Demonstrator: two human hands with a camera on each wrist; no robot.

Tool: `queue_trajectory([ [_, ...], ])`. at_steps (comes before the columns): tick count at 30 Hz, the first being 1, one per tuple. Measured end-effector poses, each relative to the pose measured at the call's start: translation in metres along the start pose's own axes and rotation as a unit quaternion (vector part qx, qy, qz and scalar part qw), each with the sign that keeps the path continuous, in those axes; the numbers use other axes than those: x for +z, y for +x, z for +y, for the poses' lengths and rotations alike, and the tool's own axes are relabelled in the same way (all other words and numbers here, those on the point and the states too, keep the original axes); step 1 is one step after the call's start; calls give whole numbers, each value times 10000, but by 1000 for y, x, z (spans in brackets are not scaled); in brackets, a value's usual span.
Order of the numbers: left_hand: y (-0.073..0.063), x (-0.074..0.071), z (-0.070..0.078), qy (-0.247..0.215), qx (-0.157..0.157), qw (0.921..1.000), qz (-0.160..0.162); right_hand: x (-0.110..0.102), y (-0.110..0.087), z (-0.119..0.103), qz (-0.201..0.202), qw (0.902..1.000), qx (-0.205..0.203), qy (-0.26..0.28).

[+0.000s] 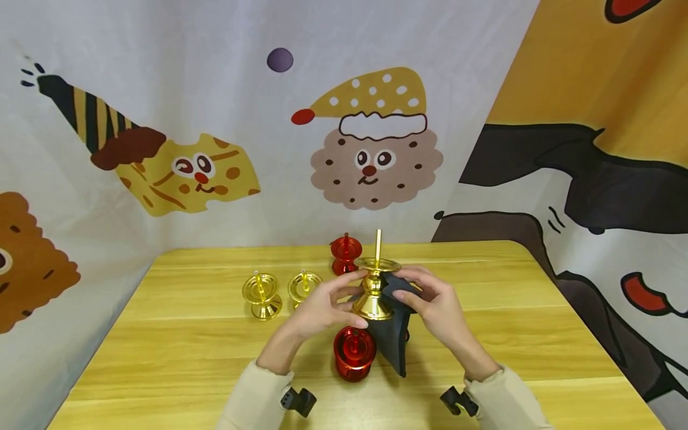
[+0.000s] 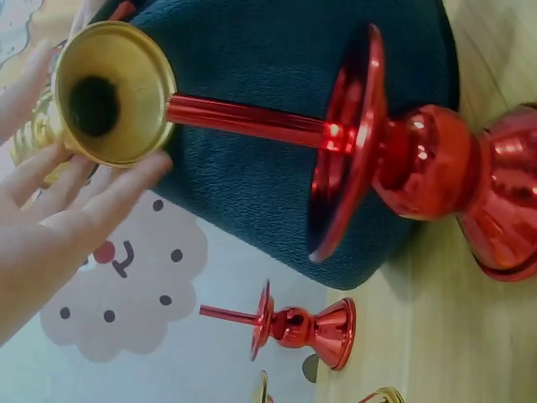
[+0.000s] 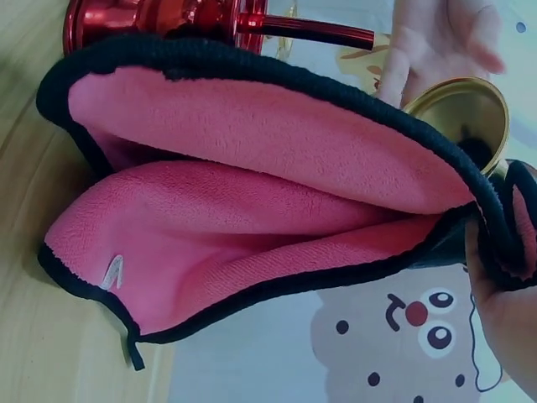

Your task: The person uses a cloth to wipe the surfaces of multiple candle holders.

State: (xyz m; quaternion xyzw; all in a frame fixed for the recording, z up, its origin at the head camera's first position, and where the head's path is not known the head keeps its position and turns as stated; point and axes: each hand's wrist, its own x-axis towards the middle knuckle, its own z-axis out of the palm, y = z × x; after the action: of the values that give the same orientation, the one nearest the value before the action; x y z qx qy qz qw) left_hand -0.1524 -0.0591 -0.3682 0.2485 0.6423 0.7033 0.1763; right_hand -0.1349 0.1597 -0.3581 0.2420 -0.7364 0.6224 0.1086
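Observation:
A shiny gold candle holder (image 1: pixel 373 304) with an upright spike is held above the table. My left hand (image 1: pixel 325 307) grips it from the left, thumb near the base and fingers around the stem. From the right, my right hand (image 1: pixel 435 298) pinches a folded dark cloth (image 1: pixel 396 343) against the stem. The cloth hangs below, its pink lining (image 3: pixel 252 143) showing in the right wrist view. In the left wrist view the hollow underside of the gold base (image 2: pixel 155 80) faces the camera. A red candle holder (image 1: pixel 353 355) stands just below my left hand.
Two more gold candle holders, one at the left (image 1: pixel 266 309) and one partly behind my left hand (image 1: pixel 304 288), stand on the wooden table (image 1: pixel 188 358). Another red candle holder (image 1: pixel 346 249) is near the back edge. A cartoon-printed curtain (image 1: pixel 226 71) hangs behind.

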Motion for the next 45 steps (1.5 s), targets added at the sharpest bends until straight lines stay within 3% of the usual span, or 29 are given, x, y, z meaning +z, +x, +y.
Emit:
queue_trajectory([
  [7,-1,1,-4,71,106,9999,13,-3,0,1,-87,9998,145,131],
  [13,-2,10,-4,564,54,9970,533,1,-2,2,-24,9996,251,-81],
  [16,-2,18,-4,1226,236,9883,880,7,-2,-1,120,9986,208,-460],
  [19,-2,24,-3,1990,538,9712,1192,14,-2,-5,306,9936,-1,-1083],
  [21,-2,26,-2,2208,637,9643,1315,18,-3,-7,414,9884,-192,-1445],
  [22,-2,26,-1,2201,648,9645,1311,19,-3,-7,452,9867,-253,-1541],
  [24,-3,24,0,1889,564,9732,1183,19,-4,-6,456,9873,-344,-1480],
  [28,-6,15,0,736,274,9950,610,10,-5,0,149,9978,-231,-605],
  [30,-7,12,-2,333,190,9985,379,5,-5,4,-29,9997,-101,-233],
  [33,-8,12,-3,318,258,9986,334,1,-6,7,-140,9998,148,-60],
  [36,-7,17,-3,1143,400,9899,733,4,-5,8,-31,9991,315,-278],
  [39,-7,26,-3,2320,524,9627,1288,12,-4,5,218,9950,324,-920],
  [41,-7,30,-2,2837,576,9444,1556,19,-4,2,345,9889,172,-1433],
  [43,-7,31,-1,2872,524,9423,1641,23,-5,-1,433,9828,-23,-1797],
  [45,-7,29,-1,2401,379,9577,1539,25,-6,-2,444,9801,-243,-1919],
])
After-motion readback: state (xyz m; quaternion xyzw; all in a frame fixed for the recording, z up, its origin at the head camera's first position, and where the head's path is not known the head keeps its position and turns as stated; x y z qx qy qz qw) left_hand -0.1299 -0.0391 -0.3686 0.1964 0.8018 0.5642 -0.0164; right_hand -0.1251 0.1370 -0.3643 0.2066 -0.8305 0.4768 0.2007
